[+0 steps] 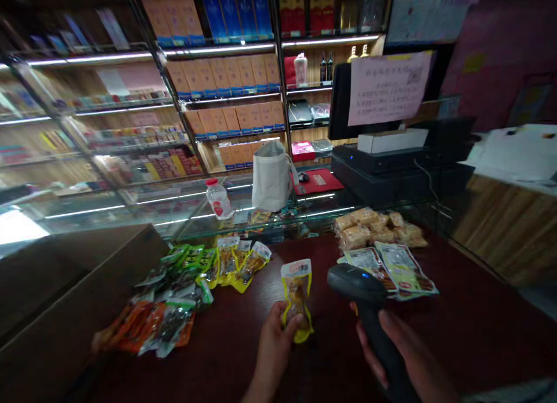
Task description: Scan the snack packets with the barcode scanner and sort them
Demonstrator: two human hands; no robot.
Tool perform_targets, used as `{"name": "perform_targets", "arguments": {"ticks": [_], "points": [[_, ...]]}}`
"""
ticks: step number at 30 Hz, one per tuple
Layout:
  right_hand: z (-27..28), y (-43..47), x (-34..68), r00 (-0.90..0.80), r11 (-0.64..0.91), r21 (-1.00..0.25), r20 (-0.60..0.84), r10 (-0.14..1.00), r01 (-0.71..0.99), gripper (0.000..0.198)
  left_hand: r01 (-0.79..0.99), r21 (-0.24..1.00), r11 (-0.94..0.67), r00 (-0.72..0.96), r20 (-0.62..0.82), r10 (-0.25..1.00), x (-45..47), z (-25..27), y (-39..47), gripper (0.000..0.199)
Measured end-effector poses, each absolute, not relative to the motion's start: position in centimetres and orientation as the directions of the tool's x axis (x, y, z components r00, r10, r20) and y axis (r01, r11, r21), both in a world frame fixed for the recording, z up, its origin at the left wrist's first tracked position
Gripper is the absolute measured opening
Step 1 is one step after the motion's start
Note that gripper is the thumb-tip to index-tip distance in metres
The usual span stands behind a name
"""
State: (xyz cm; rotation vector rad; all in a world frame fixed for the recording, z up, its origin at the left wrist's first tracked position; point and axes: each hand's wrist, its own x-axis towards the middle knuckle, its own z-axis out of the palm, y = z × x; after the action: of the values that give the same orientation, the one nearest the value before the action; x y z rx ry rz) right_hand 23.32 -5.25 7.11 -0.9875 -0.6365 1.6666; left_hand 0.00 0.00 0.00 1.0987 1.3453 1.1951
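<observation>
Left of the black scanner (pixel 357 283), gripped by the right hand (pixel 409 346), a yellow-edged snack packet (pixel 297 291) is held by the left hand (pixel 277 335).

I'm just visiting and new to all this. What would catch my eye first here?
Probably the dark handheld scanner with its small blue light, gripped in the right hand right of centre in the foreground. To its left, the left hand holds a yellow-edged packet over the dark red tabletop. Behind the counter, lit shelves carry rows of orange boxes.
</observation>
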Motion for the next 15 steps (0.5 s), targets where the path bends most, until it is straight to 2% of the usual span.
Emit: {"name": "perform_targets", "arguments": {"ticks": [10,15], "points": [[7.7,-5.4,22.9,-0.081,-0.258,-0.851,-0.249,0.965,-0.457,0.059,0.058,0.994,0.092,-0.078,-0.087,0.993,0.8,1.0,-0.4,0.043],[7.3,-5.3,23.0,-0.057,-0.209,-0.883,-0.204,0.977,-0.421,0.055,0.026,0.994,0.104,-0.074,-0.102,0.992,1.2,0.9,-0.4,0.045]]}}
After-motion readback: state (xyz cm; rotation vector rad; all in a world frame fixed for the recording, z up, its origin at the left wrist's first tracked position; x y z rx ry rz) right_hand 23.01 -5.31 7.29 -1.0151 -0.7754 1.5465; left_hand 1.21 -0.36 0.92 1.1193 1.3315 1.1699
